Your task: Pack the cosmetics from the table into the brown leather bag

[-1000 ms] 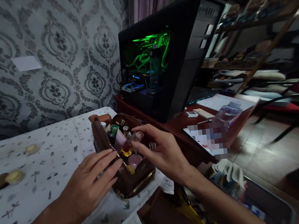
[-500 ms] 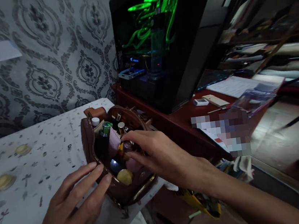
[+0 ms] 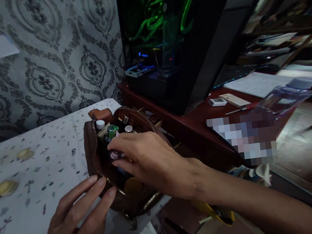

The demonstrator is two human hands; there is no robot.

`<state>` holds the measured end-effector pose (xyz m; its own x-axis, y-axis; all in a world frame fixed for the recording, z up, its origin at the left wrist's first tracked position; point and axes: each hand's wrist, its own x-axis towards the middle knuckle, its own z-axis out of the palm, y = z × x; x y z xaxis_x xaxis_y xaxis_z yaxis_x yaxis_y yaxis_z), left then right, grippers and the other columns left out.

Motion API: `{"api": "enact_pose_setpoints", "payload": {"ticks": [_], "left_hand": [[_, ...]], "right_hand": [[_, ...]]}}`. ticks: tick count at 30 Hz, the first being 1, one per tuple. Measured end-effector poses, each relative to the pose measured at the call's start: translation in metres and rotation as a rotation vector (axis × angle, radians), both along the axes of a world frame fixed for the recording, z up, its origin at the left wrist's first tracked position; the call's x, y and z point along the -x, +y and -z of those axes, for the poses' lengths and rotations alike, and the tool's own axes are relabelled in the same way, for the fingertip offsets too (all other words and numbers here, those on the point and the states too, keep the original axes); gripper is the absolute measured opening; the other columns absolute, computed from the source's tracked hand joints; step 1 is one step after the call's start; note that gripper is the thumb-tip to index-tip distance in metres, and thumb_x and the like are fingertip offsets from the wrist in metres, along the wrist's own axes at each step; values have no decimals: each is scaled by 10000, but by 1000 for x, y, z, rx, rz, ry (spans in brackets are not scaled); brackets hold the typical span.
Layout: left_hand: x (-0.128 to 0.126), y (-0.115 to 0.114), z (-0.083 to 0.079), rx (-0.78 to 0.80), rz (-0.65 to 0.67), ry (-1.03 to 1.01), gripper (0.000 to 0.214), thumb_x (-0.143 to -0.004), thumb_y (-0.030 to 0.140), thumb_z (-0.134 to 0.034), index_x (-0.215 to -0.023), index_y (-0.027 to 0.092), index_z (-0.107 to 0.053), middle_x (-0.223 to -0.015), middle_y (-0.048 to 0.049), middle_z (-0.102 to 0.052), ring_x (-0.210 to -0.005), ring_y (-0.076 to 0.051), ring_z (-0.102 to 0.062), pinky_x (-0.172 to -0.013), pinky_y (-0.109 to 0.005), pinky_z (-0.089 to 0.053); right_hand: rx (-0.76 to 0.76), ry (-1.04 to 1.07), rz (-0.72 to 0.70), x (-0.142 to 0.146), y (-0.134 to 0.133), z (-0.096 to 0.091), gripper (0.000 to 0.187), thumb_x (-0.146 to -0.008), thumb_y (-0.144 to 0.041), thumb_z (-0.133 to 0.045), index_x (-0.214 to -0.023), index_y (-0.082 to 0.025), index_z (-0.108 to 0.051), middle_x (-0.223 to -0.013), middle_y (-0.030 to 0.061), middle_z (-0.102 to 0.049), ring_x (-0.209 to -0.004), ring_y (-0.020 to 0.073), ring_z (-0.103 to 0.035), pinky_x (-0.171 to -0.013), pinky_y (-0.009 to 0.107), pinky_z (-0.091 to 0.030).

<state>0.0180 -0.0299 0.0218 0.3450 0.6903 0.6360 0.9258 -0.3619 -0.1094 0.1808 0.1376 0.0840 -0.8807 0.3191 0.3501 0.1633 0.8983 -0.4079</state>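
Note:
On the table's corner stands an unzipped brown bag (image 3: 92, 151), packed with small bottles and cosmetics. My right hand (image 3: 155, 158) reaches into it, thumb and fingers closed on a small purplish bottle (image 3: 115, 154), mostly covered by the fingers. My left hand (image 3: 80, 217) has its fingers spread, the tips resting on the bag's zipped near-left edge. Around the right fingers are a green-capped bottle (image 3: 112, 130), a white cap (image 3: 100, 124) and a silver-topped bottle (image 3: 128, 129). Low in the bag, a round yellowish item (image 3: 132, 184) is partly in shadow.
Yellowish round containers (image 3: 7, 187) lie on the patterned white tablecloth (image 3: 58, 155). A black computer case (image 3: 169, 88) with green lights stands on the red-brown desk (image 3: 199, 123). To the right lie a clear plastic bottle (image 3: 287, 95) and papers (image 3: 257, 83).
My right hand has moved left and deeper across the bag with the small purplish bottle. The left hand stays at the bag's edge. The view has shifted slightly.

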Motion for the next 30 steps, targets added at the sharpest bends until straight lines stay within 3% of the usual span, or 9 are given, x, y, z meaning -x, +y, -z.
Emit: {"api": "enact_pose_setpoints", "payload": {"ticks": [6,13,24,30], "left_hand": [[-6,4,-2,-38,14,-20,345,-888,-3,-538,-1210,93,-612,-1303,-118,-575,-1343,-248,-466,-1151,-352,-399],[-4,3,-1,-40,18,2,326,-889,2,-545,-1191,100,-620,-1287,-110,-588,-1345,-235,-465,-1157,-352,-396],[-8,3,-4,-35,6,-18,319,-885,-3,-537,-1180,87,-618,-1286,-109,-585,-1333,-226,-478,-1164,-338,-387],[-2,-1,-4,44,19,3,366,-896,27,-500,-1233,122,-609,-1378,-107,-536,-1357,-269,-453,-1136,-386,-425]], "right_hand": [[-166,-165,23,11,1,-6,73,-909,-148,-589,-973,-176,-608,-921,42,-713,-784,187,-659,-584,271,-329],[-255,-260,51,15,2,-13,105,-930,-185,-560,-998,-180,-639,-903,59,-725,-763,197,-668,-592,270,-350],[31,-18,-13,-7,18,-19,107,-875,-190,-669,-976,-155,-680,-895,37,-674,-805,143,-608,-701,243,-398],[110,-70,-119,-34,15,-12,103,-900,-180,-629,-996,-172,-668,-898,27,-667,-803,138,-609,-694,244,-427]]}}
